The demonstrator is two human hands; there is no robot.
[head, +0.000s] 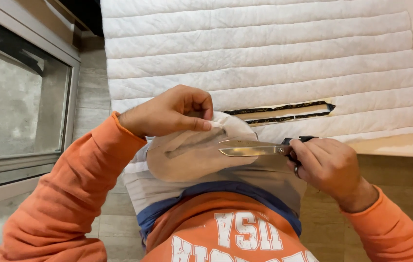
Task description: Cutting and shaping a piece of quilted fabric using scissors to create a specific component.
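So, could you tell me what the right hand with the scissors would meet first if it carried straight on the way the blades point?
Probably the beige rounded fabric piece, then the left hand pinching its upper edge; the right hand aims the metal scissors leftward.

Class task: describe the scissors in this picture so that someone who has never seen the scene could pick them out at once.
Start at the big white quilted panel on the table, then drop past its near edge. There the right hand holds scissors against a beige oval fabric piece. They are the only shiny metal blades, with dark handles.
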